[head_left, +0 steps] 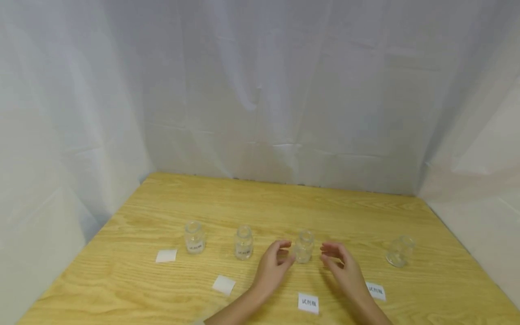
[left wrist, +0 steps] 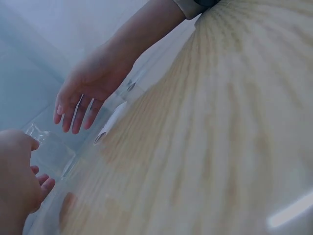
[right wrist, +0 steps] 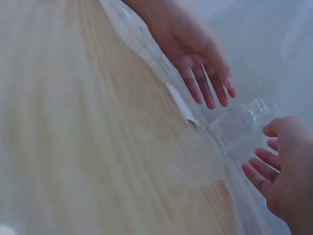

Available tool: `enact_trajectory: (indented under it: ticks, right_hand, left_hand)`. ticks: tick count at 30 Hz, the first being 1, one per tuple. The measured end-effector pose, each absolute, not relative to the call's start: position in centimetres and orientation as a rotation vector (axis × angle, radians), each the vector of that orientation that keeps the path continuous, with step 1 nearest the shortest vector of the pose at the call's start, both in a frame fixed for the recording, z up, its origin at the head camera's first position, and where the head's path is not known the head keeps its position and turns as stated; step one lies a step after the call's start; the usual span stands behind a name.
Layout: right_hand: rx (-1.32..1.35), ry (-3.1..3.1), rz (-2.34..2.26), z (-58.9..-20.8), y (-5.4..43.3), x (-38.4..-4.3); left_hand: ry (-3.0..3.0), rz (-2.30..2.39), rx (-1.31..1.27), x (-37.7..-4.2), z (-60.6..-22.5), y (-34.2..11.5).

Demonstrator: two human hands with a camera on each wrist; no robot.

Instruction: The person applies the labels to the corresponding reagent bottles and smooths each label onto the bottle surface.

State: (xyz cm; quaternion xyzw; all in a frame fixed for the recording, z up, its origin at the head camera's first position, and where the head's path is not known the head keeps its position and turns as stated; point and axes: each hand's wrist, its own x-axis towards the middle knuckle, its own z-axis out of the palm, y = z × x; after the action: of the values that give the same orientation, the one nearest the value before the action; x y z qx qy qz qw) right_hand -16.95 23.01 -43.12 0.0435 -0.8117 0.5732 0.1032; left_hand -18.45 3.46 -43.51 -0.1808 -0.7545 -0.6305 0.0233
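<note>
Flanking the bottle (head_left: 304,248) upright on the counter (head_left: 162,207), my L hand (head_left: 271,266) & R hand (head_left: 345,270) are empty, fingers relaxed; I'd close low, w/ even pressure, b/c it could tip.

Creased pale sheets (head_left: 284,90) hung behind the back edge and beside the left and right edges of the yellowish, wood-grained worktop (head_left: 268,203).

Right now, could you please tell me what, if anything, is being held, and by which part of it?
Nothing is held: the left hand and right hand flank an upright glass bottle, neither gripping it.
</note>
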Motion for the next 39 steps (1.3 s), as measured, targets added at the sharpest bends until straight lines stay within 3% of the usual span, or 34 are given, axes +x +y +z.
enact_trajectory:
  ticks: [3,7,11,16,33,39]
  right_hand:
    - [0.195,-2.505,1.636,-43.7,24.1,-15.9]
    - [0.529,-2.651,1.521,-44.3,25.3,-14.8]
    - [0.869,-2.672,1.306,-44.5,25.7,-14.3]
    - [1.058,-2.658,1.022,-44.7,25.5,-14.2]
    - [1.093,-2.565,0.893,-45.1,25.2,-14.6]
    - [0.988,-2.584,1.124,-44.9,24.5,-14.5]
  left_hand:
    - [-2.376,-1.945,-0.682,-17.7,-43.7,2.8]
    - [-2.487,-1.806,-0.908,-16.9,-44.0,2.1]
    - [-2.6,-1.397,-1.168,-16.6,-44.1,1.6]
    - [-2.639,-1.01,-1.346,-16.5,-44.2,1.4]
    - [-2.655,-0.975,-1.325,-16.7,-44.2,1.6]
    - [-2.641,-1.233,-1.201,-16.7,-44.4,1.7]
